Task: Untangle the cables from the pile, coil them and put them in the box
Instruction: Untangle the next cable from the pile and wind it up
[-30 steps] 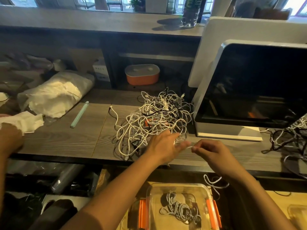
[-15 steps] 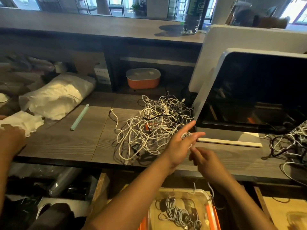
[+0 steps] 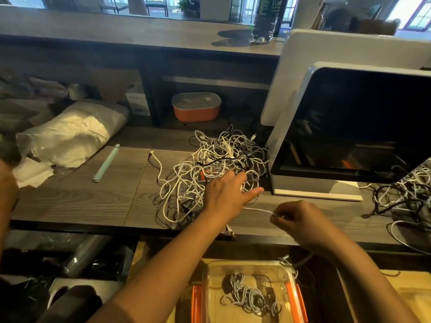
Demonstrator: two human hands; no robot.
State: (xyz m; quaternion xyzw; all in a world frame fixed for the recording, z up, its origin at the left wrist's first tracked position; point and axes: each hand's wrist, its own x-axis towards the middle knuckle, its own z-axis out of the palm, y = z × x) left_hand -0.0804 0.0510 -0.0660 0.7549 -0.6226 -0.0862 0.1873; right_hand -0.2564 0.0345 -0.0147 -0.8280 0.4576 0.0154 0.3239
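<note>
Left hand (image 3: pixel 227 194) in pile (image 3: pixel 205 159) — cable (image 3: pixel 258 209) in right hand (image 3: pixel 300 220)

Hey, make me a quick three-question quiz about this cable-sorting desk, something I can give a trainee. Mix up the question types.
1. True or false: the clear box already has coiled cables in it.
2. What does the right hand pinch? A) a white cable B) a black plug C) a box lid
3. Fill in: the left hand touches the cable ____ on the desk.

Key: 1 true; 2 A; 3 pile.
</note>
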